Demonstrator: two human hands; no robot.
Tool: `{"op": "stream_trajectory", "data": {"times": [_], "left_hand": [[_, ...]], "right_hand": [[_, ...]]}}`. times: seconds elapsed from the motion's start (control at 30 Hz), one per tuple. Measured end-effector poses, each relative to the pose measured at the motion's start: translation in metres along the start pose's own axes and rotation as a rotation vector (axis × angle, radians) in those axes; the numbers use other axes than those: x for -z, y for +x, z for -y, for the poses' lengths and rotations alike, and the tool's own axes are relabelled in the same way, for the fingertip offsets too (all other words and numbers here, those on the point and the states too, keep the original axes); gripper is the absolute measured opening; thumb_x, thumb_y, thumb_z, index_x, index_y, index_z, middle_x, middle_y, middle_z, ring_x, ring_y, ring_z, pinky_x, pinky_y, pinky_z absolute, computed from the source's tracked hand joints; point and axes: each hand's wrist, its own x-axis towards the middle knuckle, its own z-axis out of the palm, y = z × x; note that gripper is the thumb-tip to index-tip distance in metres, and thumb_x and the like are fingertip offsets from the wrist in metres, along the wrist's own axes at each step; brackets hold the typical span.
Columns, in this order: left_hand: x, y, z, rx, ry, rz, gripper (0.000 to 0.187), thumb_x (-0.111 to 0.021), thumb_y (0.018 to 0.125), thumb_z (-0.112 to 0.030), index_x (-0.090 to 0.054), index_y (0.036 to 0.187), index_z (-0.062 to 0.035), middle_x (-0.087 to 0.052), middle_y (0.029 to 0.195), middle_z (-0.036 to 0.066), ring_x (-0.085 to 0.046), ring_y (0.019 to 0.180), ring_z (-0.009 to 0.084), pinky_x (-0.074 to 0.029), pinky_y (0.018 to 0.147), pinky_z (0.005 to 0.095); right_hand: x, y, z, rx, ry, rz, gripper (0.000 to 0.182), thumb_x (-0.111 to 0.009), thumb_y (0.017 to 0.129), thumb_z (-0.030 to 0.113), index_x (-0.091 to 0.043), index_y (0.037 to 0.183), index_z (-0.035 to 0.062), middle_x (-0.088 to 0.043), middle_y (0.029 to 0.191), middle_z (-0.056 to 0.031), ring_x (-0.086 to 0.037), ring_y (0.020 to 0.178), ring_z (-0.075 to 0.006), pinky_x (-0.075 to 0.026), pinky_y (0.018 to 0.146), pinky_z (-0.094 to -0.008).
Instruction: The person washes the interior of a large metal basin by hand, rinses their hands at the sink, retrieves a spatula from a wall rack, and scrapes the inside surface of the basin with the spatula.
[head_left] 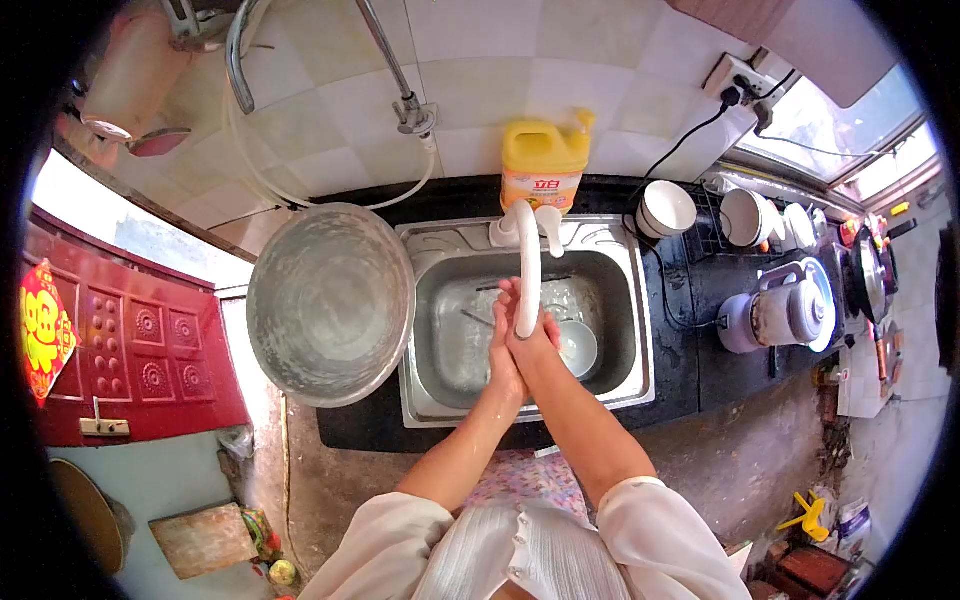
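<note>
Here, from nearest to farthest, as I see it through the head camera:

Sleeves: pale, loose cloth at the bottom edge, both forearms bare and reaching forward over the sink.
Left hand: pressed against the other one under the spout, fingers stretched toward the tap; it grips nothing that I can make out.
Right hand: laid against the left, palm to palm as far as I can tell, partly hidden behind the spout; it holds nothing that I can see.
Hands together: I read them as joined, not clamped on any object.
Tap spout: white, curving down from the back rim of the sink, its end just in front of my hands.
Sink: steel, set in the dark bench; a small bowl lies in it just right of my hands, with some thin utensils behind that I cannot identify.
Basin: large metal one, resting left of the sink and overlapping its edge.
Soap bottle: yellow, standing on the bench behind the tap, against the tiled wall.
Bench: to the right, white bowls stacked near the wall, and a pale rice cooker further right.
</note>
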Motion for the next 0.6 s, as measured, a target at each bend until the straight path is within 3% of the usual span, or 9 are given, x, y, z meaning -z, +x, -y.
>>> {"op": "stream_trajectory", "data": {"times": [0.13, 0.27, 0.3, 0.37, 0.43, 0.47, 0.53, 0.57, 0.6], "left_hand": [[0.021, -0.021, 0.015, 0.263, -0.053, 0.112, 0.060, -0.052, 0.084, -0.062, -0.054, 0.098, -0.0030, -0.059, 0.097, 0.013, -0.058, 0.094, 0.0292, -0.049, 0.086, 0.0431], [-0.006, -0.054, 0.026, 0.352, -0.120, -0.058, 0.059, -0.057, 0.084, -0.057, -0.051, 0.102, -0.0014, -0.058, 0.101, 0.014, -0.056, 0.100, 0.0345, -0.046, 0.090, 0.0465], [-0.011, -0.057, 0.025, 0.364, -0.123, -0.120, 0.058, -0.058, 0.084, -0.056, -0.051, 0.102, -0.0014, -0.058, 0.102, 0.014, -0.056, 0.102, 0.0357, -0.045, 0.091, 0.0475], [-0.008, -0.061, 0.027, 0.379, 0.092, -0.055, 0.053, -0.064, 0.083, -0.049, -0.048, 0.112, -0.0077, -0.056, 0.111, 0.012, -0.057, 0.106, 0.0247, -0.047, 0.091, 0.0420], [-0.016, -0.072, 0.030, 0.357, 0.413, -0.053, 0.049, -0.064, 0.083, -0.047, -0.048, 0.111, -0.0108, -0.055, 0.112, 0.012, -0.056, 0.108, 0.0193, -0.046, 0.092, 0.0386], [-0.025, -0.073, 0.032, 0.295, 0.444, -0.103, 0.039, -0.065, 0.082, -0.046, -0.055, 0.098, -0.0114, -0.060, 0.091, 0.008, -0.062, 0.084, 0.0128, -0.050, 0.070, 0.0310], [-0.001, -0.052, 0.018, 0.282, 0.850, -0.124, 0.038, -0.064, 0.082, -0.047, -0.058, 0.086, -0.0100, -0.057, 0.074, 0.004, -0.056, 0.064, 0.0118, -0.043, 0.054, 0.0288], [0.008, -0.040, 0.013, 0.272, 1.056, -0.131, 0.039, -0.064, 0.082, -0.048, -0.059, 0.079, -0.0093, -0.056, 0.065, 0.002, -0.053, 0.054, 0.0113, -0.040, 0.046, 0.0277], [0.006, -0.032, 0.012, 0.183, 0.986, -0.296, 0.045, -0.062, 0.083, -0.050, -0.057, 0.065, -0.0089, -0.045, 0.050, -0.003, -0.040, 0.040, 0.0096, -0.025, 0.036, 0.0272]], "right_hand": [[-0.006, 0.026, -0.005, 0.008, -0.119, -0.143, 0.011, -0.049, 0.091, 0.015, -0.056, 0.090, 0.0065, -0.057, 0.074, -0.0064, -0.051, 0.055, -0.0134, -0.040, 0.045, -0.0275], [-0.028, 0.014, 0.004, 0.114, -0.882, 0.085, 0.013, -0.045, 0.088, 0.008, -0.057, 0.088, 0.0043, -0.058, 0.073, -0.0086, -0.054, 0.055, -0.0156, -0.042, 0.045, -0.0320], [-0.023, 0.017, 0.000, 0.309, -1.078, 0.175, 0.012, -0.045, 0.087, 0.007, -0.057, 0.087, 0.0036, -0.059, 0.074, -0.0104, -0.056, 0.055, -0.0185, -0.043, 0.047, -0.0346], [-0.014, 0.023, -0.006, 0.721, -1.452, 0.363, 0.012, -0.046, 0.084, 0.004, -0.057, 0.083, 0.0022, -0.062, 0.077, -0.0139, -0.059, 0.056, -0.0242, -0.047, 0.051, -0.0397], [-0.031, 0.010, 0.013, 0.735, -1.877, 0.594, 0.013, -0.050, 0.077, 0.004, -0.061, 0.083, 0.0026, -0.064, 0.080, -0.0174, -0.063, 0.068, -0.0328, -0.050, 0.063, -0.0424], [-0.041, 0.001, 0.023, 0.683, -2.123, 0.653, 0.013, -0.051, 0.077, 0.005, -0.062, 0.084, 0.0030, -0.065, 0.081, -0.0173, -0.063, 0.072, -0.0339, -0.050, 0.066, -0.0422], [-0.040, 0.001, 0.032, 0.566, -2.420, 0.697, 0.014, -0.053, 0.076, 0.008, -0.064, 0.084, 0.0039, -0.065, 0.082, -0.0172, -0.064, 0.076, -0.0345, -0.050, 0.068, -0.0427], [-0.022, 0.016, 0.031, 0.483, -2.208, 0.734, 0.013, -0.055, 0.078, 0.012, -0.063, 0.085, 0.0048, -0.063, 0.081, -0.0132, -0.062, 0.074, -0.0298, -0.049, 0.066, -0.0402], [0.008, 0.039, 0.027, 0.401, -1.994, 0.762, 0.013, -0.057, 0.081, 0.016, -0.062, 0.086, 0.0056, -0.061, 0.079, -0.0093, -0.060, 0.072, -0.0251, -0.048, 0.064, -0.0377]]}}
